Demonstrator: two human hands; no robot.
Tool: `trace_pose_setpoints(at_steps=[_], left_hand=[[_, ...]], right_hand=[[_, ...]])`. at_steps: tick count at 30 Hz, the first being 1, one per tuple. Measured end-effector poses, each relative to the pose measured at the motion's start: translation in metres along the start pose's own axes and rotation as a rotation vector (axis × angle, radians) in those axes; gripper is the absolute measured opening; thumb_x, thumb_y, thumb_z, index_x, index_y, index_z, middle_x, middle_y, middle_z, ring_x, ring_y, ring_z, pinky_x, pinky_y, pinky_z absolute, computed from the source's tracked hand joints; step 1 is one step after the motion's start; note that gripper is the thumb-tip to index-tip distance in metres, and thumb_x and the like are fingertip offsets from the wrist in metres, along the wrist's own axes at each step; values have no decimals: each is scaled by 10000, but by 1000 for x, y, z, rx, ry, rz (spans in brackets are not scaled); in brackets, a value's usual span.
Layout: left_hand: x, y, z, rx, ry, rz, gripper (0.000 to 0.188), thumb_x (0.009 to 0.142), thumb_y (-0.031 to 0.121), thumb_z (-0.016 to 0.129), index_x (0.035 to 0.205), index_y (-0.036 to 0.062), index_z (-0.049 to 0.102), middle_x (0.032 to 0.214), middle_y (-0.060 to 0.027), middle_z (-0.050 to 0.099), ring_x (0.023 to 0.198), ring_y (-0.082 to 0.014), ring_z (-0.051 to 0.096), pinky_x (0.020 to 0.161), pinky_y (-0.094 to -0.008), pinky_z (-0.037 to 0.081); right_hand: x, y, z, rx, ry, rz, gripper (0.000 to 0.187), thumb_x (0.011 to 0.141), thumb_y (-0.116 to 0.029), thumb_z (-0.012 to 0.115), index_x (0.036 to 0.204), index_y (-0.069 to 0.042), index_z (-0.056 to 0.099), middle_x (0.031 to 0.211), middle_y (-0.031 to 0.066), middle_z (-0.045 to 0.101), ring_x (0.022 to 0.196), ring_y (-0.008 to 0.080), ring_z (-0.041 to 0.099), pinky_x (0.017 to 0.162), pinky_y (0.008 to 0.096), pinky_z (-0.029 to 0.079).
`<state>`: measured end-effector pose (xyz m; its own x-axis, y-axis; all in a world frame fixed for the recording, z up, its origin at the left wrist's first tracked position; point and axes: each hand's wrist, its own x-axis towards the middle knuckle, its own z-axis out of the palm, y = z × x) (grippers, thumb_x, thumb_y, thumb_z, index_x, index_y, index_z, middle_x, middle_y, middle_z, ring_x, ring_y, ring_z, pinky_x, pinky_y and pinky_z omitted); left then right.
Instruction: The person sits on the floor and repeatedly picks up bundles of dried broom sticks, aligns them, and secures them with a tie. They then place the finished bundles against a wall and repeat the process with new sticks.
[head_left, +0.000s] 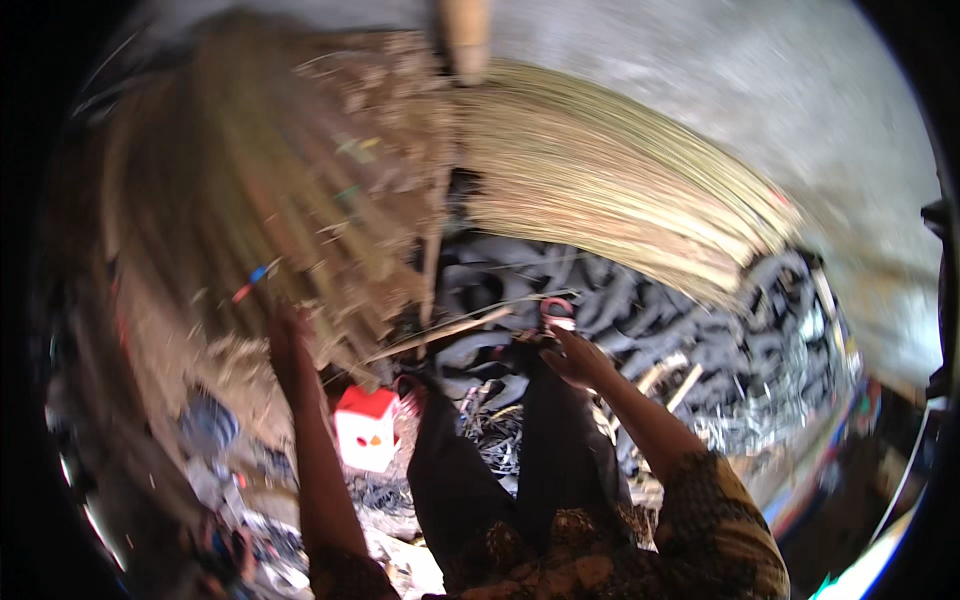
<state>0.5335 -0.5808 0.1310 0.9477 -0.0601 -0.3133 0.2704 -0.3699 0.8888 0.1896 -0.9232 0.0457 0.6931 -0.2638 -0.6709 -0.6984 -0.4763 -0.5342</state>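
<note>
The littered floor [398, 466] carries a heap of black strips [640, 285] on the right; a broad sheaf of pale stalks [610, 180] lies just beyond. Blurred stalk bundles [240, 180] spread far left. Nearer, a red-and-white box [367, 430] stands among dark shreds [382, 496].

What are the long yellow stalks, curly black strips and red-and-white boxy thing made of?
Long yellow stalks: likely dried grass, dull, because they're thin and straw-coloured.
Curly black strips: perhaps rubber, fairly matt, bending in loose loops.
Red-and-white boxy thing: maybe plastic, seemingly smooth and brightly coloured; blur leaves this open.
</note>
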Motion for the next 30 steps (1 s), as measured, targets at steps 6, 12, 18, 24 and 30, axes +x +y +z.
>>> trace_pose_setpoints(at_steps=[6, 12, 18, 24, 30], left_hand=[[-274, -67, 239, 72, -897, 99, 160, 991, 85, 638, 1130, 15, 674, 1029, -111, 718, 924, -193, 700, 853, -302, 545], [-408, -65, 300, 245, -1336, 22, 220, 958, 161, 711, 1136, 36, 677, 864, -136, 722, 780, -268, 724, 714, -373, 565], [-401, -76, 314, 278, -1132, 203, 199, 903, 110, 721, 1097, 84, 686, 832, -69, 683, 728, -250, 669, 696, -394, 504], [-402, -72, 324, 392, -1180, 155, 178, 897, 104, 719, 1074, 114, 700, 852, -36, 676, 766, -236, 664, 722, -398, 479], [-400, -69, 332, 396, -1170, 159, 187, 887, 90, 718, 1069, 129, 703, 874, -39, 691, 776, -252, 669, 718, -400, 478]], right_hand=[[29, 153, -43, 13, 201, 284, 634, 936, -431, 680, 1418, -46, 531, 1363, 290, 592, 1267, 442, 582, 1066, 491, 479], [52, 261, -124, 26, 317, 592, 585, 940, -361, 671, 1416, -48, 536, 1454, 250, 549, 1339, 406, 542, 1127, 473, 449], [77, 334, -172, -179, 432, 634, 603, 928, -267, 713, 1468, -124, 485, 1474, 152, 517, 1371, 336, 504, 1135, 462, 454], [121, 397, -179, -373, 377, 724, 668, 919, -132, 608, 1550, -174, 395, 1645, 23, 339, 1523, 254, 320, 1156, 521, 407], [130, 421, -179, -519, 421, 591, 647, 849, -76, 623, 1469, -190, 480, 1460, 77, 478, 1417, 304, 414, 1187, 573, 325]])
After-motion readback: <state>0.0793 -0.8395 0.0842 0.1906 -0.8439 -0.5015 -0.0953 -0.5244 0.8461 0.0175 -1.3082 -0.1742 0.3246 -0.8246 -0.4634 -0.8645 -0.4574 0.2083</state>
